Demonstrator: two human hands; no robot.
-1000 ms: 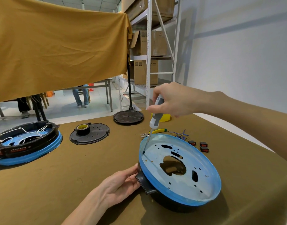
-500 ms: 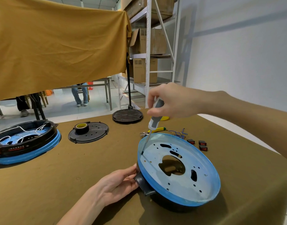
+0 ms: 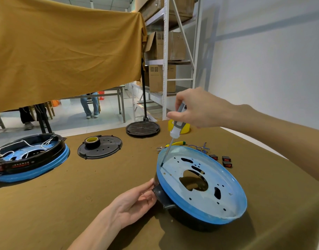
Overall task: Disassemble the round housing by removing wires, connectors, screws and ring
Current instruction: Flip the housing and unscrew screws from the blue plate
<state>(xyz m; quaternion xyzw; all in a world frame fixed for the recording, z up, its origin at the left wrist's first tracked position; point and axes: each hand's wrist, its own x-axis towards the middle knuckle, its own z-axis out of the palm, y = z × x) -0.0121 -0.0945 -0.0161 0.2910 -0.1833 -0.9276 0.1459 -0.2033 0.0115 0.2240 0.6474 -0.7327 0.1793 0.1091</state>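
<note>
On the brown surface (image 3: 83,204) near its right front, we have the housing (image 3: 202,184) tilted, its blue rim and pale inner plate facing up and left, its black body resting on the cloth. Our left hand (image 3: 135,201) grips the black lug at the housing's near left side, fingers curled round it. Our right hand (image 3: 196,109) pinches the grey-and-white handle of a screwdriver (image 3: 175,129), whose shaft slants down to the plate just inside the rim at the far left. Just beyond the housing lie pliers (image 3: 173,144), loose wires (image 3: 200,147) and three small switches (image 3: 223,160). Behind the screwdriver sits yellow tape (image 3: 184,126). Far left sits a second housing (image 3: 29,157) with white wires inside; between the two lies a black disc (image 3: 104,147) carrying a tape roll (image 3: 92,141)
</note>
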